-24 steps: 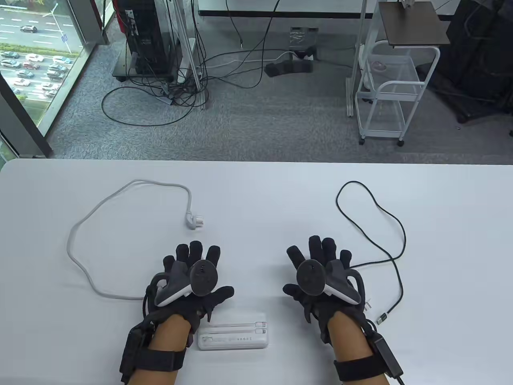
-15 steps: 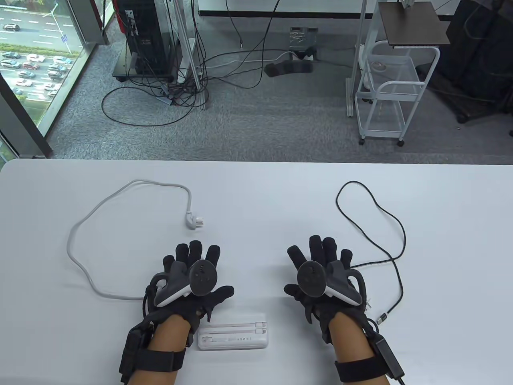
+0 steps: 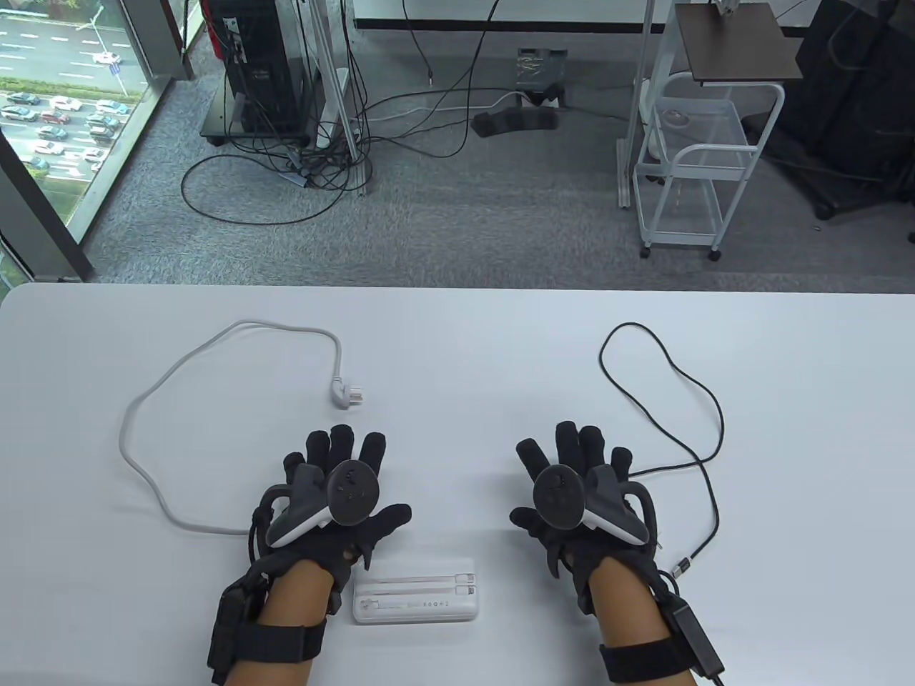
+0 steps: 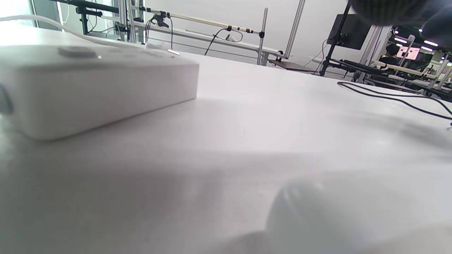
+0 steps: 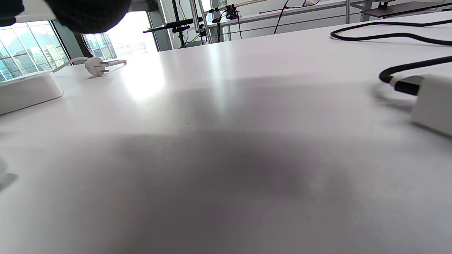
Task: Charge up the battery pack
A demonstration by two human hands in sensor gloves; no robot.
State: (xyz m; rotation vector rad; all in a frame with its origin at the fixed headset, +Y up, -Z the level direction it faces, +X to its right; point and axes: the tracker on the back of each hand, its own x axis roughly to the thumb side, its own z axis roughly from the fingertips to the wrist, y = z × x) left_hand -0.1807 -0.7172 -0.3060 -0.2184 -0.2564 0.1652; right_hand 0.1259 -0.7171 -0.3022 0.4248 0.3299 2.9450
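While both hands, left hand (image 3: 336, 500) and right hand (image 3: 572, 493), rest with fingers spread, the black cable (image 3: 686, 400) at frame right could snag the right wrist.

A white table (image 3: 457, 343) fills the lower half of the table view. On it, at the bottom centre, lies a white battery pack (image 3: 416, 601). At centre left a grey cord (image 3: 154, 386) loops round to a plug (image 3: 348, 394). At right a black cable (image 3: 661, 371) curls down to a connector (image 3: 680, 568) by a white adapter (image 5: 432, 102). Two gloved hands, left (image 3: 336, 500) and right (image 3: 579, 496), lie flat either side of the pack.
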